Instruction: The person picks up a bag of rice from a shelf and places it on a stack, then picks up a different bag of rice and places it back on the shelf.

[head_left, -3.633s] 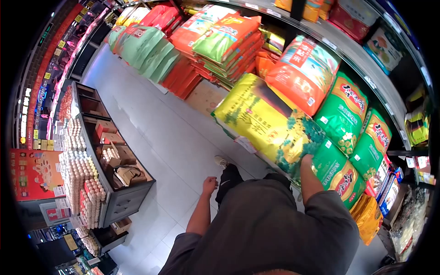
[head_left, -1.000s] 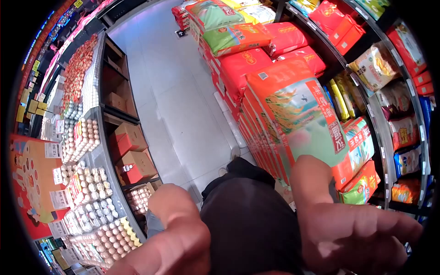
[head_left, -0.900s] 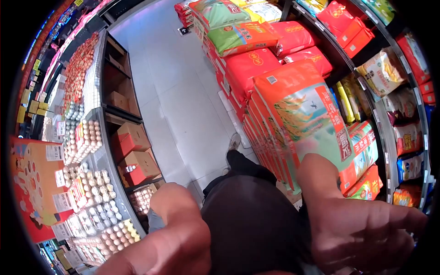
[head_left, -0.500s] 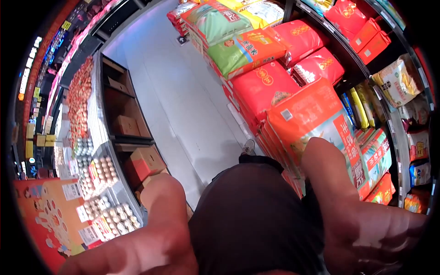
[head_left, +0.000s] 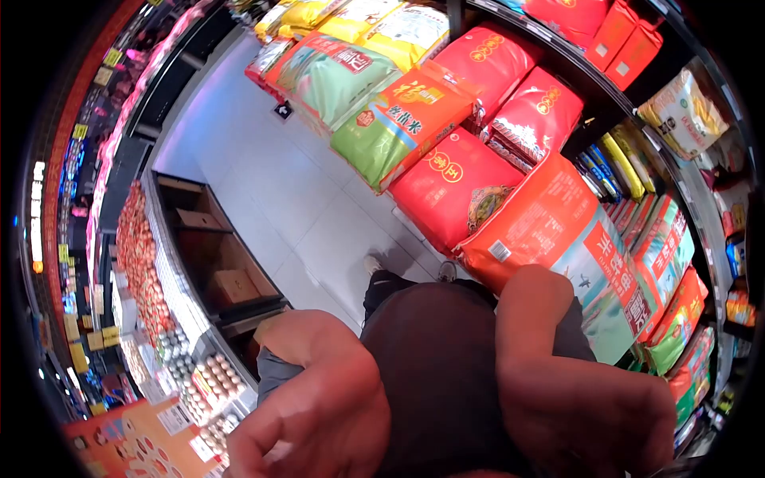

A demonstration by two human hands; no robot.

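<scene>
At the lower left, my left hand (head_left: 311,426) is bent close to the camera, its fingers curled toward the bottom edge and mostly cut off. My right hand (head_left: 594,410) is likewise close at the lower right, with its fingertips out of sight. Whether either holds anything cannot be seen. Dark clothing (head_left: 434,366) fills the space between them. Beyond my right arm lies a large orange rice bag (head_left: 542,211), the thing nearest to it. A red rice bag (head_left: 458,187) and a green and orange one (head_left: 398,123) lie further up the stack.
A display on the left holds egg trays (head_left: 215,382) and reddish produce (head_left: 135,263), with cardboard boxes (head_left: 231,285) in compartments below. Grey floor (head_left: 295,191) runs between it and the bags. Shelves (head_left: 621,103) with packaged goods stand at the right. Two shoes show below.
The view has shifted, and a second shoe now shows. Both hands and forearms have moved inward, toward the middle of the picture.
</scene>
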